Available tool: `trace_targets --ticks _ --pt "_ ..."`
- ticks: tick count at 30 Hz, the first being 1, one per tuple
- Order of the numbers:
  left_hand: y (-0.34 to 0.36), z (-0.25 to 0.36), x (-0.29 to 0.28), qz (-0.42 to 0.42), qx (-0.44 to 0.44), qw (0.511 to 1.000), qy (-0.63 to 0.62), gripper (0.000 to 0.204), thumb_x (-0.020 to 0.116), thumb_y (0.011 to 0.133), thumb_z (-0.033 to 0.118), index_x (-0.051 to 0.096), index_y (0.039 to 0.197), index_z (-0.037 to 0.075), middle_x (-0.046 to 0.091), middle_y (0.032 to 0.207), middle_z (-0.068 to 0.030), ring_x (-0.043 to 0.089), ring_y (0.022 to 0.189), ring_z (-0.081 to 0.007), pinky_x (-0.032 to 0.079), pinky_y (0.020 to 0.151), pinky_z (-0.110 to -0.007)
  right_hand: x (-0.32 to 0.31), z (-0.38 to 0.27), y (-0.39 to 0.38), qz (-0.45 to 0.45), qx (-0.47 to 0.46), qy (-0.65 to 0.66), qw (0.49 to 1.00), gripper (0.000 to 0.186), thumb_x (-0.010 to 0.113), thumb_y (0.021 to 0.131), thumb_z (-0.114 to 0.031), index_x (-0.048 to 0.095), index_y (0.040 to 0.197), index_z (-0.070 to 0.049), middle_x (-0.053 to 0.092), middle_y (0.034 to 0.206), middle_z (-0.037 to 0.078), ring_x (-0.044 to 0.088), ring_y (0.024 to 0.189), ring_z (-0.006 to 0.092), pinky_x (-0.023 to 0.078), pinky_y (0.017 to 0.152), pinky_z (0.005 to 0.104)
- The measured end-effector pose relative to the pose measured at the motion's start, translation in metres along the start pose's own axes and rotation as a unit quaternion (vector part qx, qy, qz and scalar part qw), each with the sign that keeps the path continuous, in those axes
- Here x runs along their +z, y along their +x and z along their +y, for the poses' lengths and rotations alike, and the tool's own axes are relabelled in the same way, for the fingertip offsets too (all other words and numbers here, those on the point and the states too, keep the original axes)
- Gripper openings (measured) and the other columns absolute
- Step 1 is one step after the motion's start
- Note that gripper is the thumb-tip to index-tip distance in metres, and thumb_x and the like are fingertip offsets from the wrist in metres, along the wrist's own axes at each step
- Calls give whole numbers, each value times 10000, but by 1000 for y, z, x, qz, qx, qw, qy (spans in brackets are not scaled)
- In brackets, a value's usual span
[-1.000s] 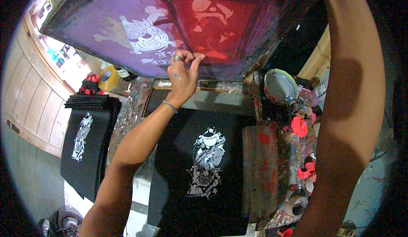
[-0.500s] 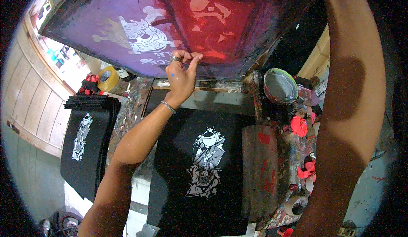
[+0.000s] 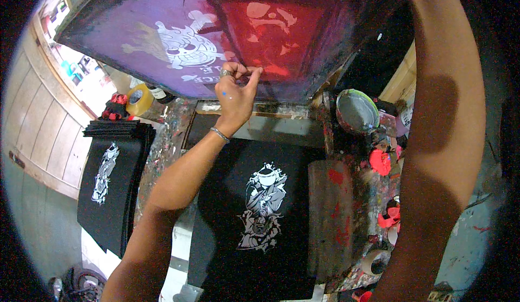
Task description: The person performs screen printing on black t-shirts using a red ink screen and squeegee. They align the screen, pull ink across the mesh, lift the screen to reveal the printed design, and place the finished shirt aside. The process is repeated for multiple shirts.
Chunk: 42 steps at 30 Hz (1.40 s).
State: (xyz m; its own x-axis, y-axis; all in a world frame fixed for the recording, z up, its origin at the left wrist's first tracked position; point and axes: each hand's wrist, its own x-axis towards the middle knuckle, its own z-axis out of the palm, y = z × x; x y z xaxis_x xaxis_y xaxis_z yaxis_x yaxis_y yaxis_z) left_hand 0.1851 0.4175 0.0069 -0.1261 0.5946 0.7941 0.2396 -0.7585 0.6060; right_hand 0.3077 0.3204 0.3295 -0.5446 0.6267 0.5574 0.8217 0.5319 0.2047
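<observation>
A screen printing frame is raised at the far side, its purple and red underside showing a white skull design. In front of that surface is my left hand, thumb and fingertips pinched together, with a ring and a wristband on it. Whatever the pinch holds, if anything, is too small to make out. My right arm reaches up along the right edge, and its hand is out of view past the top. Below the frame lies a black fabric piece with a white and grey figure print.
A stack of printed black fabric pieces stands at the left, near a roll of yellow tape. On the right are a paint tub, bright red scraps and a tape roll on a paint-stained bench.
My left hand has shifted slightly right, still pinched before the screen. My right arm appears a little further left. The printed fabric has stayed put.
</observation>
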Motion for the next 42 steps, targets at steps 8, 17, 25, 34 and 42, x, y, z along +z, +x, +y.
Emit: trace_targets --ticks 8,17,25,34,42 --pt "-4 -10 2 22 -32 998 -51 298 814 896 83 519 892 40 544 782 -12 624 810 -100 486 702 -276 -6 -12 1 -13 55 15 998 516 431 1037 -491 707 1307 -149 662 1326 242 647 1174 376 436 1046 458" --pt "-9 -9 7 38 -34 996 -77 271 807 904 79 543 890 21 569 790 -25 608 796 -102 489 713 -264 -6 -9 -5 0 61 23 998 567 451 1022 -534 713 1296 -113 660 1320 262 652 1173 384 446 1040 451" --pt "-6 -1 2 24 7 1000 -1 236 780 920 51 554 910 -13 691 799 -106 670 790 -113 527 702 -290 -6 -10 -8 5 76 36 996 589 454 1018 -545 714 1295 -95 654 1331 267 648 1186 389 445 1048 450" --pt "-5 1 6 41 -40 998 -39 321 829 888 135 524 855 38 560 751 -26 547 725 -106 475 674 -278 -14 -19 3 -58 120 53 990 516 439 1027 -495 711 1303 -154 661 1327 247 651 1176 386 443 1044 461" --pt "-4 -5 9 44 -62 996 -51 309 834 882 119 537 911 38 612 782 -29 629 780 -101 529 727 -272 -6 1 -4 -19 -17 -4 1000 505 383 1050 -492 659 1363 -207 666 1309 250 653 1155 407 446 1039 474"
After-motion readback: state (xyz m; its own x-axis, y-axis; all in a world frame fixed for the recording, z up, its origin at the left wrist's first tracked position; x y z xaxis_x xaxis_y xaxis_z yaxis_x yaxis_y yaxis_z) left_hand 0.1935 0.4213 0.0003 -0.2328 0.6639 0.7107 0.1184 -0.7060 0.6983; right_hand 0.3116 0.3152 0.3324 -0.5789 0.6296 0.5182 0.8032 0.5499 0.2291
